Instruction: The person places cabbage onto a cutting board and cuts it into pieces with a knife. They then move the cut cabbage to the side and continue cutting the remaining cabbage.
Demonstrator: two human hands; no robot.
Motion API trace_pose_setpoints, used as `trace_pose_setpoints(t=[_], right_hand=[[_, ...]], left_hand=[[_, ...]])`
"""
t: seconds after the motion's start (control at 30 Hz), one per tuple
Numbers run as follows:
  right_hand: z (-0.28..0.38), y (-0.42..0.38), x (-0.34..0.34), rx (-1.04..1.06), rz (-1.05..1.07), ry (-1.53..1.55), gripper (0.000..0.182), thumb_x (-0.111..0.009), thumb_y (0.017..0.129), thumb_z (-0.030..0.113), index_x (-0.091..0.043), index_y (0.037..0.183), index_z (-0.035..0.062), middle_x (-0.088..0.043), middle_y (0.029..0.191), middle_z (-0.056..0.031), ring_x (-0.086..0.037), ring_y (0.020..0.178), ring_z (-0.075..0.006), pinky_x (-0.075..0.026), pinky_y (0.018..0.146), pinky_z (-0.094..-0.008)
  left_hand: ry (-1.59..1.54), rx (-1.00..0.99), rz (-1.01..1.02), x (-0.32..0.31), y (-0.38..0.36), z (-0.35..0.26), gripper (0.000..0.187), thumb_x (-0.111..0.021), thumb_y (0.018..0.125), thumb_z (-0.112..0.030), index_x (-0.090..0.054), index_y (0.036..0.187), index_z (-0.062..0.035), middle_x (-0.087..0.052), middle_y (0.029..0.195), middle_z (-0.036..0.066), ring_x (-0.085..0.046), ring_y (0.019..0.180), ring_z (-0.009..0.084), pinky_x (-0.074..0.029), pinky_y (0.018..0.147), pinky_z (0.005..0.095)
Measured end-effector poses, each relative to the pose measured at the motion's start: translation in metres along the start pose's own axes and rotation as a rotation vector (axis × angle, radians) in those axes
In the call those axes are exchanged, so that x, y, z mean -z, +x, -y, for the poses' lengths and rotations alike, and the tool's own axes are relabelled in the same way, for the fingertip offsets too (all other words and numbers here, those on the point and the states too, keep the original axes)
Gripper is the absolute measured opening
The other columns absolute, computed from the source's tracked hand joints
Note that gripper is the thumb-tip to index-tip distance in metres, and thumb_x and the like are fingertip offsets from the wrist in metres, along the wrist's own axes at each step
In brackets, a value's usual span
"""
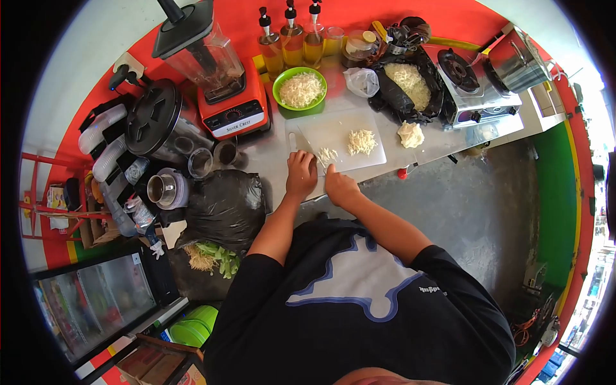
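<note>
On the white cutting board [369,122] lie two piles of pale shredded vegetable, a larger pile [362,142] and a smaller pile [327,155]. My right hand [342,188] is closed at the board's near edge around a knife [313,146]; its handle is hidden in my fist and its thin blade is hard to see against the board. My left hand [301,174] rests at the board's near left corner with fingers curled; whatever is under them is hidden. Right of the board sits a pale, leafy-looking lump [410,135]. Behind it stands a green bowl [280,97] heaped with pale shreds.
A red blender [234,119] stands at the back left, near oil bottles [292,42]. To the right are a black bag [391,99] holding pale shreds and a gas stove [478,96] with a steel pot [520,61]. A full black bag [224,208] bulges near my left arm.
</note>
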State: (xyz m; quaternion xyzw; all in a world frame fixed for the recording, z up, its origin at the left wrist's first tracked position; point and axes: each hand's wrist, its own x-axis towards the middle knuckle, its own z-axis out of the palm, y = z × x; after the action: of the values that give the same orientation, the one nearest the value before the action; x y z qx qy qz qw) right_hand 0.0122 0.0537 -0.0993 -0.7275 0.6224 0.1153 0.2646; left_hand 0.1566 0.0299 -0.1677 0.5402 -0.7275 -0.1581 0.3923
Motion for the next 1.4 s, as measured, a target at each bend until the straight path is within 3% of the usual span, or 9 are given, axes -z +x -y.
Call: trace_pose_setpoints(t=[0.63,0.73,0.83,1.4], right_hand=[[0.0,0.018,-0.001,0.047,-0.078,0.02,0.028,-0.058,0.091,0.006,-0.041,0.113,-0.0012,-0.07,0.101,-0.0297,-0.071,0.097,-0.0424,-0.058,0.082,-0.0497],[0.002,0.004,0.009,0.031,0.018,-0.009,0.027,-0.056,0.091,0.005,-0.041,0.112,-0.0008,-0.071,0.1,-0.029,-0.071,0.097,-0.0424,-0.058,0.082,-0.0496],[-0.001,0.0,-0.007,0.011,-0.015,-0.011,0.027,-0.057,0.091,0.005,-0.042,0.112,-0.0011,-0.07,0.102,-0.0294,-0.071,0.098,-0.0425,-0.058,0.082,-0.0492],[-0.002,0.018,-0.004,0.032,-0.033,0.09,0.028,-0.056,0.091,0.007,-0.042,0.113,-0.0029,-0.069,0.102,-0.0307,-0.069,0.101,-0.0446,-0.056,0.085,-0.0502]], left_hand=[[-0.062,0.022,-0.023,-0.001,0.0,0.007,0.012,-0.065,0.078,-0.005,-0.061,0.089,-0.0054,-0.057,0.094,0.011,-0.052,0.098,0.0346,-0.043,0.09,0.0454],[-0.078,0.032,-0.044,-0.001,0.0,0.006,0.012,-0.066,0.077,-0.006,-0.061,0.088,-0.0052,-0.058,0.093,0.011,-0.052,0.097,0.0351,-0.043,0.089,0.0454],[-0.067,0.009,-0.044,0.001,0.001,0.006,0.012,-0.065,0.076,-0.005,-0.061,0.087,-0.003,-0.058,0.093,0.013,-0.052,0.095,0.0367,-0.044,0.086,0.045],[-0.045,0.017,-0.039,-0.005,0.0,0.01,0.008,-0.065,0.08,-0.006,-0.061,0.086,-0.0022,-0.058,0.093,0.013,-0.053,0.096,0.0353,-0.044,0.087,0.0443]])
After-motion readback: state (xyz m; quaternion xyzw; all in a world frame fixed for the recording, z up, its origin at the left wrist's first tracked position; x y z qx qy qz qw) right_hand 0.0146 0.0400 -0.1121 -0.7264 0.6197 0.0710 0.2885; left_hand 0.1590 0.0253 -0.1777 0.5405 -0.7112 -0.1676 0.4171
